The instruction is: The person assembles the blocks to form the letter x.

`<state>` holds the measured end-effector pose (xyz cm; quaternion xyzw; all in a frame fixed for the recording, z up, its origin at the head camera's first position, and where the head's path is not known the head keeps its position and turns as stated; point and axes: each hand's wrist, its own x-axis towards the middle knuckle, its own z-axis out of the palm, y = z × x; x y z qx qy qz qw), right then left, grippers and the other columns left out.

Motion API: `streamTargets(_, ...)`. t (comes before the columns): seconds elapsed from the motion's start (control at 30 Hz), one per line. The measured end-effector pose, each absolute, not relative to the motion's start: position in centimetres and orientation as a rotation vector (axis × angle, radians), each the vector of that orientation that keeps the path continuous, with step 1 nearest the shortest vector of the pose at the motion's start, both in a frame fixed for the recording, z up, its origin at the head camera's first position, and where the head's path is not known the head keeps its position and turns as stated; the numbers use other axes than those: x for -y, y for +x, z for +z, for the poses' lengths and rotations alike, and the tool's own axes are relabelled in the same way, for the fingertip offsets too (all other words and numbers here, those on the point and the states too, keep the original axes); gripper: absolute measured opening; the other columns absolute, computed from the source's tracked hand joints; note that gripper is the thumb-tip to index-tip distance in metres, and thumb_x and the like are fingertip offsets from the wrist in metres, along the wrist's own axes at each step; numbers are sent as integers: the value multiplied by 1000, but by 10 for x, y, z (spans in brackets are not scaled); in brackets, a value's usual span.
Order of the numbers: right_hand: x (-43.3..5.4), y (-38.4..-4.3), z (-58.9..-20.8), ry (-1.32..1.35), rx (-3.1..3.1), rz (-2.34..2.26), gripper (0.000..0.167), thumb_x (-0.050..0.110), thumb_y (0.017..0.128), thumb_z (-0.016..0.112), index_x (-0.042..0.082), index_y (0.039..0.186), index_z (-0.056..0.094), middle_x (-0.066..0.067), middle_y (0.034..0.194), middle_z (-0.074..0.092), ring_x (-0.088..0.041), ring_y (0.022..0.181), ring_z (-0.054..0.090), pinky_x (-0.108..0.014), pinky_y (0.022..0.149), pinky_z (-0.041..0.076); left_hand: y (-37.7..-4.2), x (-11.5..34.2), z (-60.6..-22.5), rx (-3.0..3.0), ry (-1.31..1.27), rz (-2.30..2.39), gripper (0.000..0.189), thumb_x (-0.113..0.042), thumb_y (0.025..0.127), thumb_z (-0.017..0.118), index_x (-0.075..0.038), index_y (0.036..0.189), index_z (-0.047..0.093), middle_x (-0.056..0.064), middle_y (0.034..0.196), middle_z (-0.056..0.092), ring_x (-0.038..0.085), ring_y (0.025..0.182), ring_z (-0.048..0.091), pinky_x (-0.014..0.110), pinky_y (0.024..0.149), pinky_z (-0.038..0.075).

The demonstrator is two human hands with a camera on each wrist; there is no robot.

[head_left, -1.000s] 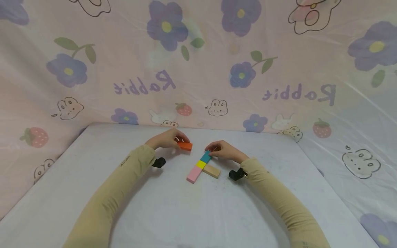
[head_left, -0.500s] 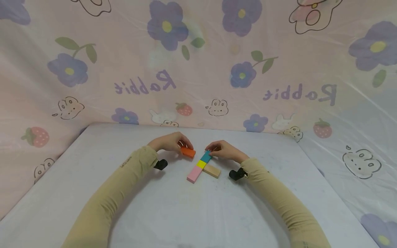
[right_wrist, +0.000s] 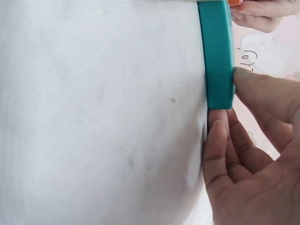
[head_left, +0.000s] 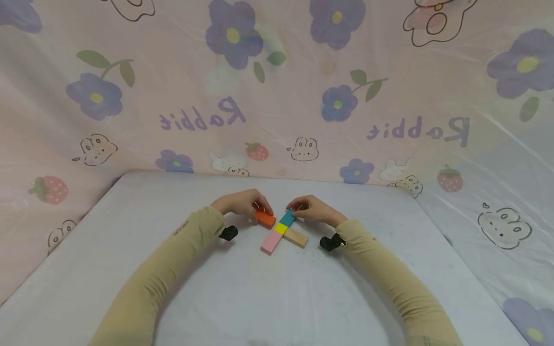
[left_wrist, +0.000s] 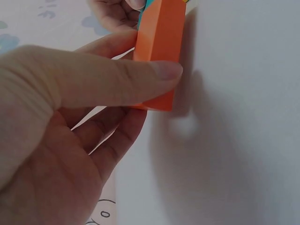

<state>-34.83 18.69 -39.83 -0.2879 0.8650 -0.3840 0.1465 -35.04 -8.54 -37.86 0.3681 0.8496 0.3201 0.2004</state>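
My left hand [head_left: 244,202] pinches an orange wooden block [head_left: 266,218], thumb along one side and fingers on the other. In the left wrist view, the block's shadow falls on the white surface beside it. The orange block's near end lies close to a small yellow block [head_left: 281,228]; a narrow gap seems to separate them. My right hand [head_left: 316,210] holds a teal block [right_wrist: 218,56], thumb on its upper edge and fingertips against its far end. Pink block [head_left: 271,242], yellow and teal form one slanting line. A plain wood block [head_left: 296,238] branches off the yellow one to the right.
A white cover [head_left: 277,298] spreads over the table. Behind it and at both sides hangs a pale printed curtain [head_left: 277,96]. Black wrist mounts [head_left: 331,243] stick out below both sleeves, close to the table.
My left hand has brought the orange block rightward and nearer to me, up beside the yellow block, turning it slightly. The right hand and the other blocks have stayed in place.
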Motion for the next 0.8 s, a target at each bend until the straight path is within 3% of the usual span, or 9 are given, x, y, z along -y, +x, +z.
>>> streamTargets(0.8,-187,-349,-400,-808,-2483,-1119,26,8,91,65,4,116,67,-5,111,67,-18,87,58,-29,77,49,-346,82,-383,-2367,977,890,42,10,72,75,-16,106,74,-5,102,67,19,92,55,32,86,46)
